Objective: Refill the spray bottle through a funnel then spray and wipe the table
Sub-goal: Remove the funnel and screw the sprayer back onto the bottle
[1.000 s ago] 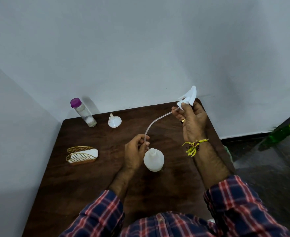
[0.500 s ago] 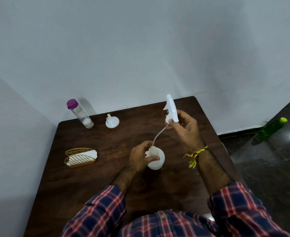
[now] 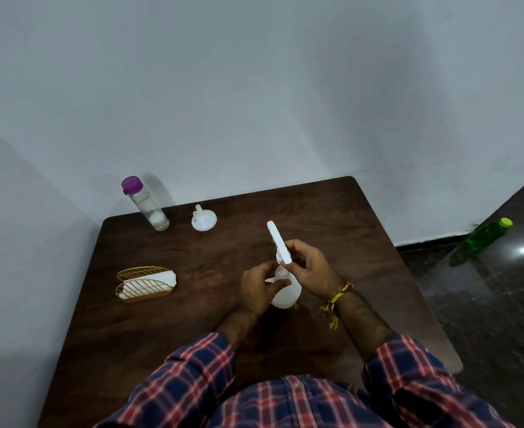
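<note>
Near the middle of the dark wooden table [image 3: 192,304], the left hand [image 3: 260,288] wraps its fingers and thumb around the neck of the round white plastic spray bottle [image 3: 287,296], forearm angled up from the plaid sleeve. The right hand [image 3: 311,271] hovers just above the bottle, fingers curled around the white trigger spray head [image 3: 279,242], apparently seated in the bottle's mouth. A small white funnel [image 3: 204,220] rests farther back on the table.

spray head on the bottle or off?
On, but tightness cannot be told: the spray head sits at the neck of the spray bottle, no tube showing.
</note>
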Demonstrator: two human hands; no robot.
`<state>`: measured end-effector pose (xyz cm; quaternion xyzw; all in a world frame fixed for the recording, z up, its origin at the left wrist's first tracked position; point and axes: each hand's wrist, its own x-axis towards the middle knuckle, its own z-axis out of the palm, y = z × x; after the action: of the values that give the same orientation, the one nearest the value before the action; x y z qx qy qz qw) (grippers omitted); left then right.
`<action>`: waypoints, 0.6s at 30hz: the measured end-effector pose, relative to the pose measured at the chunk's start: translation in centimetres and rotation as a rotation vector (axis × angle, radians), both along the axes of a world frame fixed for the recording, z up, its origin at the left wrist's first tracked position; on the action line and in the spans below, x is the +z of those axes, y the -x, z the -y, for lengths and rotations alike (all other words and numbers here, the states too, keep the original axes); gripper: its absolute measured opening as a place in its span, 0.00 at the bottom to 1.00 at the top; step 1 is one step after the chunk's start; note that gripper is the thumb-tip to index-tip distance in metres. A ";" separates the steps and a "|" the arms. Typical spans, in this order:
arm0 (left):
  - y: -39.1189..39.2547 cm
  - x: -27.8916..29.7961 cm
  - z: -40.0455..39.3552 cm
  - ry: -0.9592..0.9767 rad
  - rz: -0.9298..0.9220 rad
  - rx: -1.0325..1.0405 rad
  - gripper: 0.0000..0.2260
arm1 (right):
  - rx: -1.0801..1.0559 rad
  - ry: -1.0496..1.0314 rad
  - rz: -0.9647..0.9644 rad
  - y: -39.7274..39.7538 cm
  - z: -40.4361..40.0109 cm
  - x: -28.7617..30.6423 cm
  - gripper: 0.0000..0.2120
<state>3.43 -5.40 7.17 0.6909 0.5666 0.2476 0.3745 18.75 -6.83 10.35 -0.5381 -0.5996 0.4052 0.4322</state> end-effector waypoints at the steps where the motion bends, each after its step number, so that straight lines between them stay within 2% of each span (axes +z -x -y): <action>1: 0.0 0.0 -0.1 0.012 0.001 0.005 0.16 | 0.001 -0.001 0.012 0.2 0.0 -0.3 0.10; 9: 0.6 -0.9 -0.2 0.046 0.112 0.016 0.11 | -0.014 0.021 0.074 0.0 0.5 -3.2 0.12; 14: 0.8 -1.4 -0.8 0.097 0.020 0.025 0.17 | 0.127 0.023 0.219 -0.2 -0.4 -3.0 0.09; 18: 0.9 -1.4 -1.1 0.106 -0.028 -0.002 0.21 | 0.239 0.013 0.300 -0.7 -1.3 -2.3 0.13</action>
<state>2.54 -4.34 5.80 0.6741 0.5834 0.2070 0.4030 19.48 -5.56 8.08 -0.5204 -0.7142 0.3727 0.2831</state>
